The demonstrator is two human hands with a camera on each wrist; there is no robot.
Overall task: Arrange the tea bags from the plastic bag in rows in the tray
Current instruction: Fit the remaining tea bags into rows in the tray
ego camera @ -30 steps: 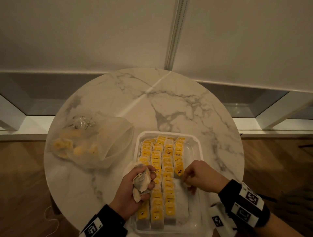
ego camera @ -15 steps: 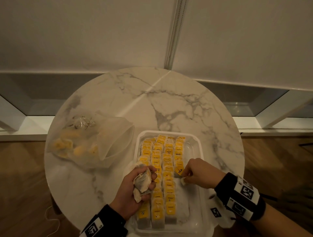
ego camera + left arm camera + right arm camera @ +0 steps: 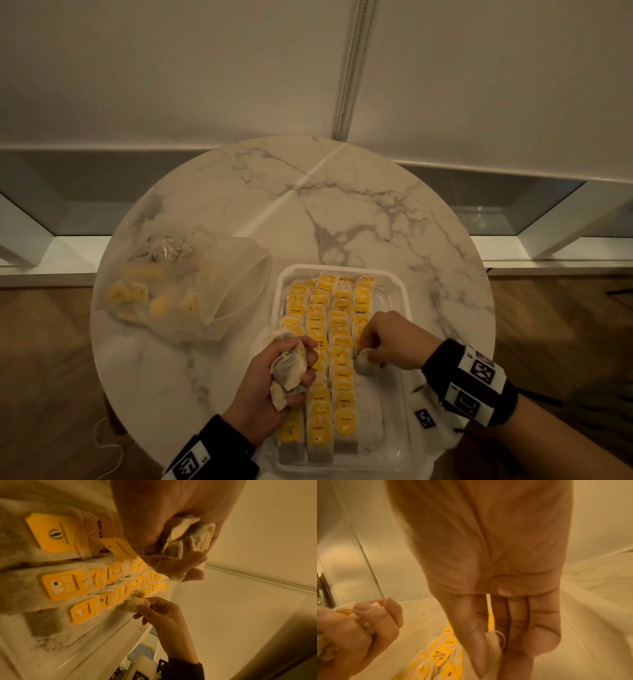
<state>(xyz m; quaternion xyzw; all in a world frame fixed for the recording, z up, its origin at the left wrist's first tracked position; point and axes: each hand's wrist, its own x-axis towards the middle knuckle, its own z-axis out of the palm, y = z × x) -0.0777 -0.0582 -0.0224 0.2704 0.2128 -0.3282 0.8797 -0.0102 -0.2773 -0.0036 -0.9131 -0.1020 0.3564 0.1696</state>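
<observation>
A clear plastic tray (image 3: 399,284) sits at the near side of the round marble table, filled with rows of tea bags (image 3: 320,329) with yellow tags. My left hand (image 3: 274,380) hovers over the tray's left row and grips a crumpled bunch of tea bags (image 3: 287,371), which also shows in the left wrist view (image 3: 188,536). My right hand (image 3: 383,342) is over the tray's right row and pinches one tea bag (image 3: 362,359) between thumb and fingers, its pale paper showing in the right wrist view (image 3: 494,645). A translucent plastic bag (image 3: 178,287) with more yellow-tagged bags lies at the left.
The marble table (image 3: 342,205) stands against a pale wall with a window ledge (image 3: 513,219) behind. A bare strip of the tray's floor (image 3: 371,418) runs along its near right side. Wooden floor (image 3: 44,377) shows on both sides.
My right hand has shifted slightly left and away from me along the right row, holding the single tea bag low against it. The left hand stays put with its bunch.
</observation>
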